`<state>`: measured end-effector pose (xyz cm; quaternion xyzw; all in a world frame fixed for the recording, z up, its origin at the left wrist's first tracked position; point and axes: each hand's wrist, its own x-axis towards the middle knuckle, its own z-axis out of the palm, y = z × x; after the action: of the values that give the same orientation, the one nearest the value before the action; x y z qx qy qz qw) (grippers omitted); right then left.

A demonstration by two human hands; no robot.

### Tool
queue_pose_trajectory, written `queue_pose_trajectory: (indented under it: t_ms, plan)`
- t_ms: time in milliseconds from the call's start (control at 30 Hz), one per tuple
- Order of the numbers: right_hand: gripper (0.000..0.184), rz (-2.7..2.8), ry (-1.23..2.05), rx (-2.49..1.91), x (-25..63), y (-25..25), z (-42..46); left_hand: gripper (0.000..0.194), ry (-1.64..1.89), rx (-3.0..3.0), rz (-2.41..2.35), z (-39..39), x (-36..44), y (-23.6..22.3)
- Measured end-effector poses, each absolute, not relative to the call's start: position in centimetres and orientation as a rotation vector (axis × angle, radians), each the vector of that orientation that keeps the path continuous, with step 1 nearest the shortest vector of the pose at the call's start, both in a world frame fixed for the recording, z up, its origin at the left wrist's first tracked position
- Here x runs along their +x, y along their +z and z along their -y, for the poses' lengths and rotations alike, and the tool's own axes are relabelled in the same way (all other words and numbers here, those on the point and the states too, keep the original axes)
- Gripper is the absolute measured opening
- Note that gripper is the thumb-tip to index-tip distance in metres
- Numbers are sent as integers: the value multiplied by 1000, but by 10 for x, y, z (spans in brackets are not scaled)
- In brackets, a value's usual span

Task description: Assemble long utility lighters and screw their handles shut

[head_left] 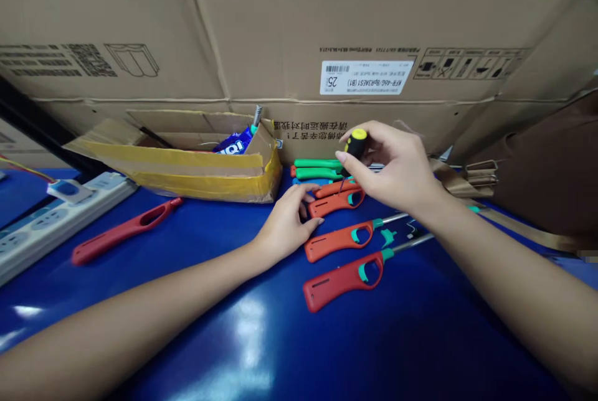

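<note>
My right grip is clamped on a screwdriver. My left grip is at an orange lighter; whether clamped, I cannot tell.

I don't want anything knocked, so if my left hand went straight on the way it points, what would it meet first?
Most likely an orange lighter lying right at the fingertips of your left hand; they may already touch it, as depth is hard to judge here.

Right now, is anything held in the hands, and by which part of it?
The right hand holds a screwdriver by its handle, near the yellow end. The left hand is at an orange lighter; whether it grips it cannot be told.
</note>
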<state>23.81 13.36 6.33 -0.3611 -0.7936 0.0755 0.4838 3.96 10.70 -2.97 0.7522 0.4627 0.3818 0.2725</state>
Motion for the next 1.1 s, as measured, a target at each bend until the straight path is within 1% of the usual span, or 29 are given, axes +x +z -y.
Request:
queue_pose_trajectory:
  t_ms: [167, 367, 433, 533, 600, 733, 800, 967, 1100]
  plan:
    - [12, 1795, 362, -868, 243, 60, -137, 59, 1017, 1982, -1198, -106, 36, -33]
    - [13, 1810, 340, -903, 245, 60, -144, 66, 928, 2032, -1298, -113, 33, -17]
    - [14, 1820, 358, -907, 246, 60, -144, 59, 886, 2077, -1348, -119, 35, -13]
    - [14, 1844, 381, -896, 247, 59, -144, 39, 839, 2135, -1353, -129, 39, -12]
    - [14, 1867, 372, -891, 247, 59, -144, 33, 844, 2128, -1349, -133, 41, -14]
    - [15, 1874, 343, -879, 247, 61, -142, 41, 888, 2068, -1344, -135, 41, -20]
    - [15, 1859, 342, -874, 247, 61, -142, 40, 890, 2048, -1330, -133, 39, -20]
    - [15, 1867, 323, -873, 248, 58, -143, 43, 842, 2083, -1269, -131, 27, -8]
    - [15, 1901, 297, -911, 248, 58, -143, 30, 913, 2272, -1358, -135, 25, 6]
